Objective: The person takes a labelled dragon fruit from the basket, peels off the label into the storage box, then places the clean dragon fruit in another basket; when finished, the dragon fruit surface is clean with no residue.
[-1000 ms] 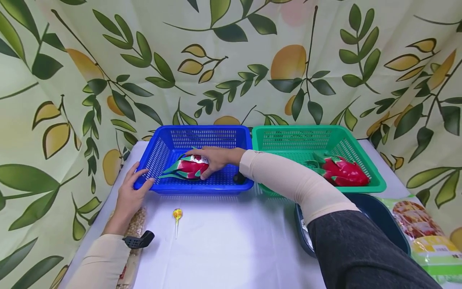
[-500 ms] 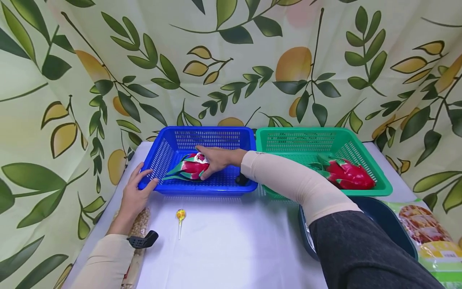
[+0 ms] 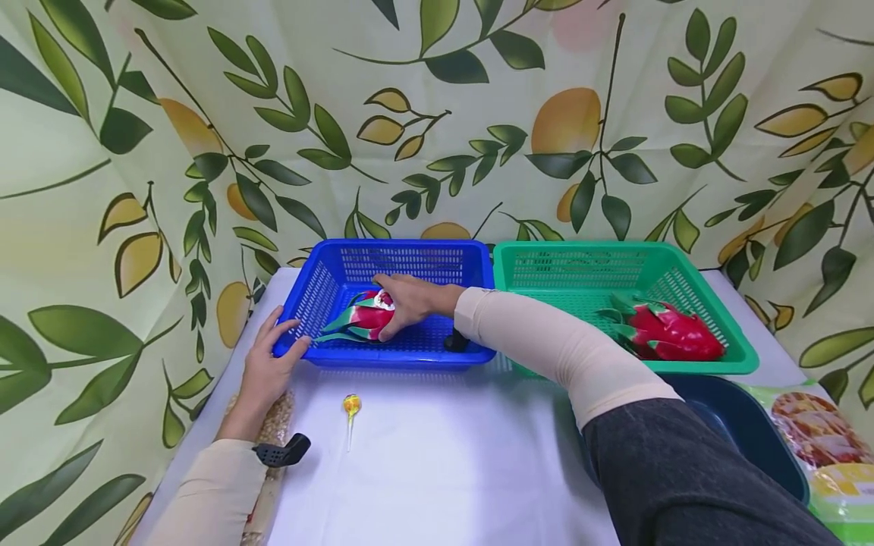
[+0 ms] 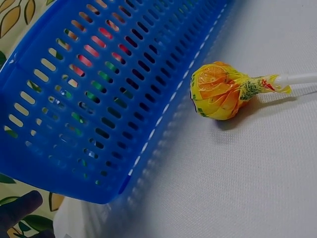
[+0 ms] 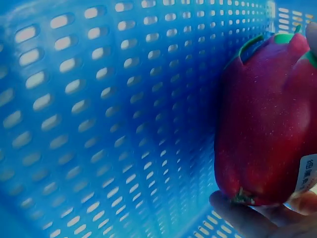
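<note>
My right hand [image 3: 408,303] reaches into the blue basket [image 3: 403,358] and grips a red dragon fruit [image 3: 369,317] with long green scales, its thumb on the near side. In the right wrist view, fingertips [image 5: 237,213] lie under the blunt end of the dragon fruit [image 5: 262,124], which bears a white printed sticker [image 5: 308,171]. My left hand [image 3: 268,365] rests with spread, nearly straight fingers at the basket's front left corner. A yellow-wrapped lollipop [image 4: 218,91] lies on the white cloth just in front of the basket.
Right of the blue basket stands a green basket [image 3: 683,367] holding another dragon fruit [image 3: 676,332]. A dark blue tub [image 3: 744,425] is partly hidden by my right sleeve. A printed food packet [image 3: 819,432] lies at far right; a clear bag of pale beans or nuts [image 3: 276,421] lies under my left forearm.
The whole head view has shifted, so things sit farther right. My right hand's fingers have drawn back slightly over the dragon fruit, still gripping it. My left hand stays at the corner.
</note>
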Motion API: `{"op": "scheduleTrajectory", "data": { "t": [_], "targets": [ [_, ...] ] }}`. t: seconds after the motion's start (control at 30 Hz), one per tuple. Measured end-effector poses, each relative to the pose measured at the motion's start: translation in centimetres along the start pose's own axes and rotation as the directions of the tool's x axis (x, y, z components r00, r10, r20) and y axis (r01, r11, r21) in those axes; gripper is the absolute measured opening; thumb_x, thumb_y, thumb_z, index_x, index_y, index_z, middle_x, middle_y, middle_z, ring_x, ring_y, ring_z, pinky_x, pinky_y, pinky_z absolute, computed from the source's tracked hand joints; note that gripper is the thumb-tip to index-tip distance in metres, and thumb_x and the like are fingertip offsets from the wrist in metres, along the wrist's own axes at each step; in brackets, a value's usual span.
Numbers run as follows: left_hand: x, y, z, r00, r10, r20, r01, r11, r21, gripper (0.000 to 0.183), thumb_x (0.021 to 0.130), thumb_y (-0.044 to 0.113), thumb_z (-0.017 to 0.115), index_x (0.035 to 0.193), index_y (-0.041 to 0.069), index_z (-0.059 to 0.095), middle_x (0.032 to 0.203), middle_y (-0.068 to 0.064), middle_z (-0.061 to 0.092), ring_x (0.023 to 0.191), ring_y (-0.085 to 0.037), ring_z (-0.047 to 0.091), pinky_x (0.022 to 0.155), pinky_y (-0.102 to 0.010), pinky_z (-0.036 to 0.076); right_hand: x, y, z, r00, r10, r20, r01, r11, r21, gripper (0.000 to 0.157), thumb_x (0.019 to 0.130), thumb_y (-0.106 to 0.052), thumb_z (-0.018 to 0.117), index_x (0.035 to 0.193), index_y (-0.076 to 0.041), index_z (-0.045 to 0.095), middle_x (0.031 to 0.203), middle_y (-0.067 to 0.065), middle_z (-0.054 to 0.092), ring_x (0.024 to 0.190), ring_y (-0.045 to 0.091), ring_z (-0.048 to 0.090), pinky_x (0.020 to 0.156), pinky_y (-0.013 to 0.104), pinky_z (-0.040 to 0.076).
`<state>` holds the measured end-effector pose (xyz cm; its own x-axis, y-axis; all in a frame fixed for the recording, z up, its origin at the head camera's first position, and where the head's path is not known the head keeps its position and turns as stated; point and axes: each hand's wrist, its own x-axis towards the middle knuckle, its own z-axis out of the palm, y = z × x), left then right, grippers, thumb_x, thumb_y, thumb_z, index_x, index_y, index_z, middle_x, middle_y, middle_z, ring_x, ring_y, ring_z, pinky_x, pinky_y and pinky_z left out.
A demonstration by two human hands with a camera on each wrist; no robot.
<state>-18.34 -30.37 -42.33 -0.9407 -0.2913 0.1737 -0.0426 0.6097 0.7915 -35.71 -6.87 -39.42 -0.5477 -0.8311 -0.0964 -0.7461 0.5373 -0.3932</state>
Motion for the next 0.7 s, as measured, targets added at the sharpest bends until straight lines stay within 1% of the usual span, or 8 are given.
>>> {"op": "scheduleTrajectory", "data": {
  "t": [0.13,0.2,0.3,0.37,0.5,0.6,0.7],
  "targets": [
    [0.0,0.1,0.2,1.0,-0.007,-0.001,0.007,1.0,0.01,0.05,0.095,0.029,0.062,0.138,0.005,0.051,0.159,-0.002,0.016,0.143,-0.037,0.013,0.104,-0.059,0.026,-0.3,-0.1,-0.7,0.998,-0.034,-0.06,0.031,0.998,-0.046,0.1,0.067,-0.055,0.079,0.143,-0.007,0.036,0.121,0.01,0.053,0.106,0.021,0.052,0.084,0.028,0.049],
    [0.0,0.1,0.0,1.0,-0.01,-0.003,0.01,1.0,0.02,0.05,0.096,0.029,0.061,0.139,0.006,0.051,0.159,-0.003,0.017,0.143,-0.037,0.014,0.104,-0.059,0.025,-0.5,-0.2,-1.5,0.996,-0.024,-0.084,0.02,0.999,-0.05,0.099,0.067,-0.056,0.078,0.142,-0.007,0.038,0.12,0.009,0.053,0.106,0.021,0.052,0.083,0.028,0.049],
    [0.0,0.2,0.3,1.0,-0.004,0.0,0.004,1.0,0.027,0.05,0.096,0.029,0.06,0.139,0.006,0.05,0.159,-0.004,0.016,0.142,-0.038,0.014,0.104,-0.06,0.025,-1.8,-0.4,-3.3,0.989,0.019,-0.144,-0.025,0.999,-0.044,0.098,0.065,-0.059,0.077,0.141,-0.007,0.042,0.121,0.009,0.052,0.106,0.022,0.05,0.084,0.03,0.049],
    [0.1,0.2,0.2,1.0,-0.001,-0.001,0.001,1.0,0.031,0.05,0.096,0.029,0.06,0.139,0.005,0.05,0.159,-0.005,0.016,0.142,-0.038,0.014,0.103,-0.06,0.025,-2.9,-0.7,-4.7,0.981,0.042,-0.189,-0.051,0.998,-0.038,0.097,0.065,-0.061,0.075,0.14,-0.007,0.044,0.124,0.008,0.05,0.108,0.022,0.049,0.084,0.033,0.048],
    [0.2,0.4,0.0,1.0,0.003,0.005,-0.003,0.999,0.034,0.052,0.097,0.031,0.058,0.141,0.005,0.048,0.159,-0.005,0.015,0.142,-0.04,0.013,0.102,-0.061,0.025,-5.8,-1.3,-6.7,0.953,0.078,-0.292,-0.085,0.996,-0.013,0.092,0.065,-0.063,0.073,0.136,-0.009,0.051,0.129,0.006,0.049,0.111,0.022,0.048,0.084,0.035,0.049],
    [0.2,0.6,-0.1,1.0,0.004,0.011,-0.005,0.999,0.035,0.054,0.097,0.032,0.057,0.142,0.004,0.046,0.16,-0.005,0.014,0.142,-0.04,0.013,0.102,-0.062,0.025,-8.4,-1.8,-7.4,0.931,0.117,-0.346,-0.108,0.993,0.047,0.088,0.065,-0.062,0.074,0.134,-0.011,0.054,0.128,0.004,0.051,0.111,0.02,0.048,0.08,0.033,0.05],
    [0.0,0.5,-0.1,1.0,-0.001,0.015,0.0,0.999,0.038,0.054,0.098,0.033,0.056,0.143,0.004,0.045,0.16,-0.006,0.013,0.142,-0.04,0.011,0.102,-0.063,0.024,-11.1,-2.5,-7.7,0.913,0.143,-0.382,-0.111,0.988,0.105,0.088,0.064,-0.06,0.075,0.134,-0.011,0.055,0.127,0.003,0.053,0.11,0.02,0.047,0.077,0.031,0.051]
  ]
}}
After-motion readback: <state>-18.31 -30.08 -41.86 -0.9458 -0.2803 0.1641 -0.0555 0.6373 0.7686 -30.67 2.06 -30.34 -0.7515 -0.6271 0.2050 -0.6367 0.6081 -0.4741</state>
